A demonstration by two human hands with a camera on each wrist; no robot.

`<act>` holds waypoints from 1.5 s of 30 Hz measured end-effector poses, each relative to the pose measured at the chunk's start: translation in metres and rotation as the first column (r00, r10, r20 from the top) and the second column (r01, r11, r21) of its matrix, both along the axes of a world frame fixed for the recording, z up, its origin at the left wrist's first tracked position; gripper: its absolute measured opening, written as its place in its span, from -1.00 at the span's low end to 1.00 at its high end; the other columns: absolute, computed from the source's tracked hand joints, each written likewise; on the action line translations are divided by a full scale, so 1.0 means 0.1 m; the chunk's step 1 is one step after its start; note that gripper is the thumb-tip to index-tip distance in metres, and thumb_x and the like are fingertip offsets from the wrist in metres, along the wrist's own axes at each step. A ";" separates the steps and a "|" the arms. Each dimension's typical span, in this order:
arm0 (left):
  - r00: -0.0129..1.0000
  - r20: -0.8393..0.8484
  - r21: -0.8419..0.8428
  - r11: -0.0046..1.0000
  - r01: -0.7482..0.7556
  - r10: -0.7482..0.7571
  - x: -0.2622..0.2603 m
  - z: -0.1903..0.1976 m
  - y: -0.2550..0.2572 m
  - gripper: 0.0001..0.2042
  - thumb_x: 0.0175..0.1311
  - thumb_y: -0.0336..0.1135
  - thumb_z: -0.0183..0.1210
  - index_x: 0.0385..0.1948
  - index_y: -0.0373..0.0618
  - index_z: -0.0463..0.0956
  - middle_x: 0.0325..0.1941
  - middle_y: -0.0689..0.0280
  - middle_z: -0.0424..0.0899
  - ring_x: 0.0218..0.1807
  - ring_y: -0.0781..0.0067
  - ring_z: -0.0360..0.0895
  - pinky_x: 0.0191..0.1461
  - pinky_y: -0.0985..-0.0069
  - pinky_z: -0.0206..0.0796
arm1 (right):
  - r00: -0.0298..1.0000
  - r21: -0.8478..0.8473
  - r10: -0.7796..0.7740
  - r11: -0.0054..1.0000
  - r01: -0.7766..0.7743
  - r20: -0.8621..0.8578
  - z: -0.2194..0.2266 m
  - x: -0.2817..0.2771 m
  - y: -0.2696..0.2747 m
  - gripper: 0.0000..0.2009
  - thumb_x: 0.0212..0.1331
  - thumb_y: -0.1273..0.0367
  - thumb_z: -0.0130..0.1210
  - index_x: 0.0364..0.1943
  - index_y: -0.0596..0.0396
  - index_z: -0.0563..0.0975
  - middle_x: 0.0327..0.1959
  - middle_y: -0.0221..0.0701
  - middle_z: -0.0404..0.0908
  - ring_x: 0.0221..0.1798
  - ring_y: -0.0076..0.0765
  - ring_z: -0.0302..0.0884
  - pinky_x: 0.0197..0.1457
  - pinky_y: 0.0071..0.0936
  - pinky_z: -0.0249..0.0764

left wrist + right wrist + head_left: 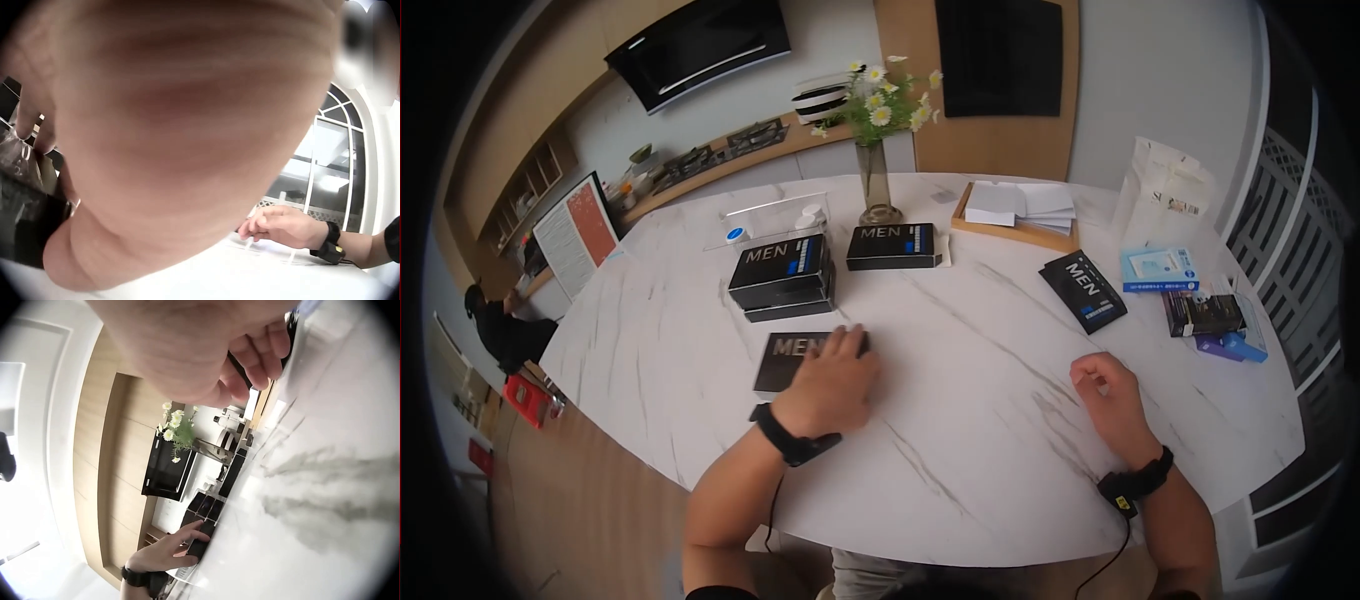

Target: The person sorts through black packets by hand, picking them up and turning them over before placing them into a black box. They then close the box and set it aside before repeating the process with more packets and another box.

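Observation:
My left hand (828, 385) grips the right end of a black box (778, 370) marked "MEN", lying on the table. The fingers reach over its far edge; in the left wrist view the thumb (65, 256) is against the near side of the dark box (25, 219). Just behind stands a stack of black "MEN" boxes (780, 275), with another black box (890, 247) to its right, a pale flap out at its end. My right hand (1108, 400) rests at the table's right side, fingers loosely curled and holding nothing. A flat black "MEN" packet (1084, 290) lies beyond it.
A glass vase (877, 180) of daisies stands at the back, beside a wooden tray (1010, 235) of white papers. A clear stand (770, 218) sits behind the stack. At right are a white bag (1160, 190), a blue box (1158, 270) and several small boxes.

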State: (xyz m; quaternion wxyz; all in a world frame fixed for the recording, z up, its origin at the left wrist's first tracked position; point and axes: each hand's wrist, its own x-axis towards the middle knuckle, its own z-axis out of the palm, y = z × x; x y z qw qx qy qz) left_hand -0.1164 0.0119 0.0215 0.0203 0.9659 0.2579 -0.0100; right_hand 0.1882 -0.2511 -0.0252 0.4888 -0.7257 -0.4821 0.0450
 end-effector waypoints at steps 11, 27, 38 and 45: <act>0.987 0.159 -0.035 0.999 -0.021 0.026 0.67 0.25 0.16 -0.36 0.31 -0.09 0.34 0.40 -0.10 0.40 0.68 -0.14 0.13 0.74 -0.20 -0.04 0.70 -0.10 -0.01 | 0.912 0.019 -0.309 0.948 0.316 0.269 -0.15 0.55 0.06 -0.68 0.17 0.40 0.33 0.00 0.11 0.57 0.09 -0.15 0.62 0.17 0.08 0.54 0.27 -0.07 0.46; 0.982 0.083 0.218 0.958 -0.186 0.172 1.55 -0.29 0.88 -0.27 0.25 -0.09 0.27 0.49 -0.09 0.33 0.46 0.05 0.47 0.52 0.00 0.38 0.56 -0.23 0.12 | 0.856 -0.063 -0.361 0.910 0.411 0.370 -0.26 0.81 0.01 -0.48 0.21 0.29 0.34 0.23 0.15 0.46 0.24 -0.11 0.54 0.32 0.19 0.44 0.39 0.07 0.36; 0.981 0.156 0.063 0.993 0.103 -0.112 0.87 0.20 -0.25 -0.13 0.05 -0.03 0.49 0.47 -0.01 0.32 0.61 -0.06 0.23 0.71 -0.19 -0.01 0.67 -0.28 -0.10 | 0.867 -0.216 -0.374 0.864 0.455 0.328 0.01 1.14 0.46 -0.35 0.24 0.09 0.32 0.28 0.25 0.44 0.29 0.02 0.56 0.35 0.24 0.48 0.41 0.04 0.41; 0.994 0.105 -0.034 0.999 0.013 -0.009 0.83 -0.12 0.14 -0.15 0.24 -0.02 0.35 0.61 0.16 0.18 0.70 -0.07 0.11 0.72 -0.26 -0.01 0.63 -0.39 -0.07 | 0.889 -0.679 -0.377 0.584 0.445 0.259 0.37 1.32 1.02 -0.10 -0.04 -0.02 0.46 0.36 0.22 0.39 0.26 0.04 0.64 0.35 0.21 0.60 0.37 0.00 0.51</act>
